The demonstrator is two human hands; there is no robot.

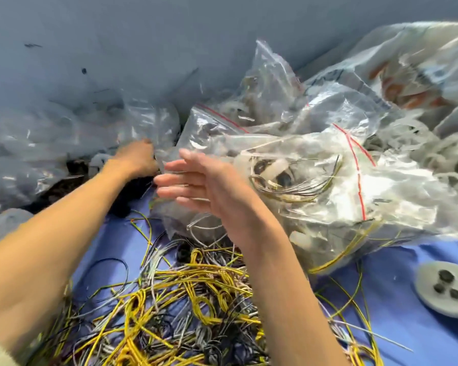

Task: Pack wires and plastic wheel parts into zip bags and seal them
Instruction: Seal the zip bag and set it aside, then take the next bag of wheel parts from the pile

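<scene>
Backdrop: a grey-blue wall (117,35) behind a counter (397,326) covered in blue
Tangle: loose yellow, grey and dark wires (185,299) heaped on the near counter, under both forearms
Bags: clear bags piled at the back and right; the nearest zip bag (315,180), with a red seal strip, holds wires and white plastic pieces
Disc: a grey wheel part (444,289) lies alone at the right edge
Left: the left hand (135,159) reaches into the far plastic, fingertips hidden; cannot tell whether it grips
Right: the right hand (196,183) is wide, fingers straight, holding nothing, in front of the zip bag
</scene>
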